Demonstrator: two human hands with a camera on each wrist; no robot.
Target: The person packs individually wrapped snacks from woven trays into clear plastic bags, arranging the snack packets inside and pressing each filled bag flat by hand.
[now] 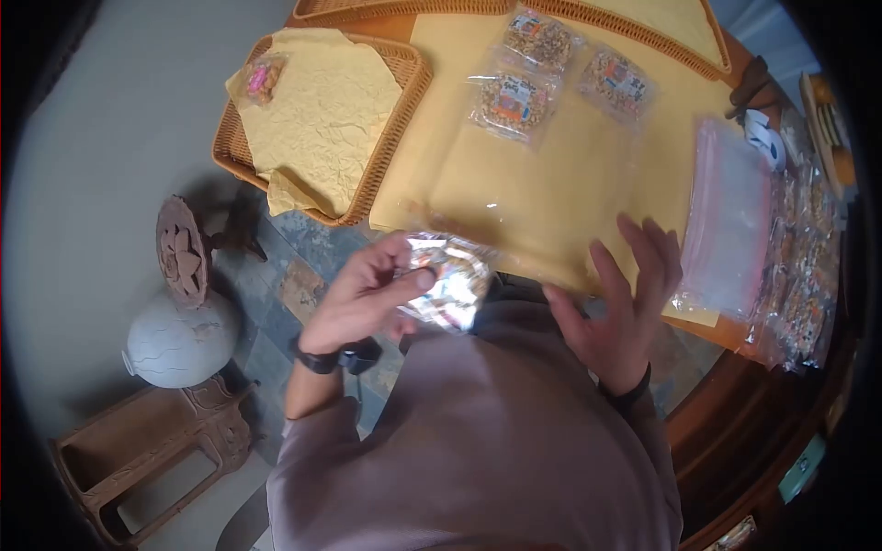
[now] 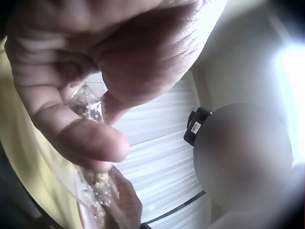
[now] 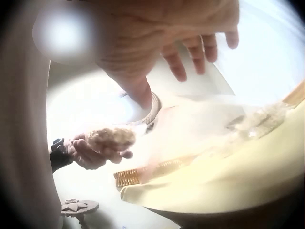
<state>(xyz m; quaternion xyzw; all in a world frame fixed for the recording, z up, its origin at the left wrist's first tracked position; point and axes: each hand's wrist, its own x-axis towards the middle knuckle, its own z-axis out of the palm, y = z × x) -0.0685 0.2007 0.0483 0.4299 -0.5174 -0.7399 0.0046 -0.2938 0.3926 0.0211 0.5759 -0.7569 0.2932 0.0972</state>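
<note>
A shiny clear packet of nut-like pieces (image 1: 448, 283) is gripped by the left hand (image 1: 354, 292), its thumb lying across the front, at the table's near edge. The left wrist view shows the left hand's curled fingers (image 2: 78, 131) around the packet (image 2: 97, 183). To the right, the right hand (image 1: 625, 308) is raised with fingers spread and holds nothing; in the right wrist view the right hand (image 3: 167, 38) is above the table, apart from the packet (image 3: 110, 138).
Three labelled packets (image 1: 514, 101) lie on the yellow paper (image 1: 551, 202). A paper-lined wicker basket (image 1: 413, 83) with one small packet stands left. Clear bags (image 1: 730, 220) and several more packets (image 1: 804, 275) lie right. A pale round pot (image 1: 184, 340) stands on the floor.
</note>
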